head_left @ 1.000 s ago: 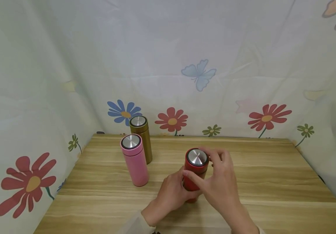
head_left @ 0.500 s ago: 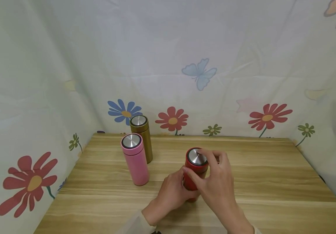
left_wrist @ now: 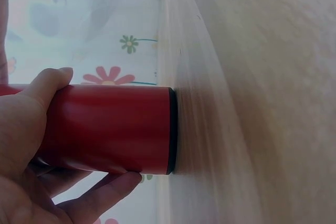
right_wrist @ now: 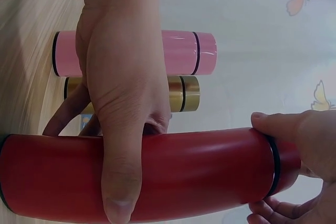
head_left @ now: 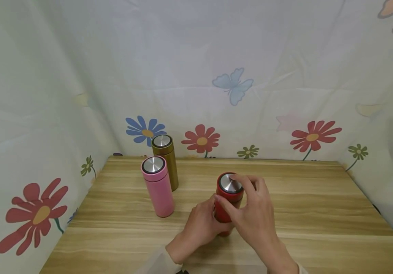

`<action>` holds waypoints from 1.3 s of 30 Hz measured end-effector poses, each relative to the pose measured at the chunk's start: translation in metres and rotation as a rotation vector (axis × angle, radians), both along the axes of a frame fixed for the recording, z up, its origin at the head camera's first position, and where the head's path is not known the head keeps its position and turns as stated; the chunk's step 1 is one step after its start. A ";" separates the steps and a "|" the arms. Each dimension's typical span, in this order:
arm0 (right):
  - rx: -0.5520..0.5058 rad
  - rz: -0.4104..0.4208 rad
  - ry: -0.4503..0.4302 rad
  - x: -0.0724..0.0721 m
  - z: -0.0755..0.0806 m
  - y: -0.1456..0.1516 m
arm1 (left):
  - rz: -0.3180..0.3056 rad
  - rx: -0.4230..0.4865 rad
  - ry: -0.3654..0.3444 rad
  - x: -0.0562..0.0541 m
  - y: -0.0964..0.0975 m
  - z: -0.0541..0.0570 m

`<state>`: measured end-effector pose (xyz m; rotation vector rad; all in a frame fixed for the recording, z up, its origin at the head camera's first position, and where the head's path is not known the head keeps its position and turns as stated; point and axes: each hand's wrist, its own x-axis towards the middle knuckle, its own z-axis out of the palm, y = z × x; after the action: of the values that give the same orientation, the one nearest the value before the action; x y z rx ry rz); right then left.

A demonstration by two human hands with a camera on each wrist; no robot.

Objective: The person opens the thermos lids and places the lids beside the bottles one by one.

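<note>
A red thermos flask (head_left: 222, 214) with a silver-topped lid (head_left: 228, 185) stands upright on the wooden table. My left hand (head_left: 202, 224) grips its body, the thumb (right_wrist: 122, 182) lying across the front in the right wrist view. My right hand (head_left: 255, 214) holds the flask's top, with the index finger bent over the lid and the thumb at its near side. In the right wrist view that thumb (right_wrist: 270, 123) lies by the dark seam below the lid. The flask's base (left_wrist: 172, 129) is close to or on the tabletop in the left wrist view.
To the left stand a pink thermos flask (head_left: 161, 196) and, just behind it, a gold thermos flask (head_left: 171, 169), both with lids on. A floral curtain (head_left: 265, 95) hangs at the back and sides of the wooden table (head_left: 114, 243).
The right index finger has shifted from the far rim of the lid onto its silver top, and the right hand has moved slightly left. The left hand and the flasks have stayed in place.
</note>
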<state>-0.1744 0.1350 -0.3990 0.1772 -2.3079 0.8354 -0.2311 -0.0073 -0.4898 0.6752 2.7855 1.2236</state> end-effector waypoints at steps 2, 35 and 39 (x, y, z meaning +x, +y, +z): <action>-0.012 0.019 -0.005 0.000 0.001 0.001 | -0.003 0.004 0.004 -0.001 0.000 0.000; -0.088 0.260 -0.147 -0.001 0.010 0.025 | -0.009 0.024 0.023 -0.001 0.000 -0.001; -0.091 0.260 -0.152 -0.001 0.010 0.025 | -0.009 0.021 0.014 -0.001 0.000 -0.001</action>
<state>-0.1755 0.1602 -0.3886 0.3926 -2.4144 1.1167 -0.2322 -0.0074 -0.4909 0.6998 2.7817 1.2539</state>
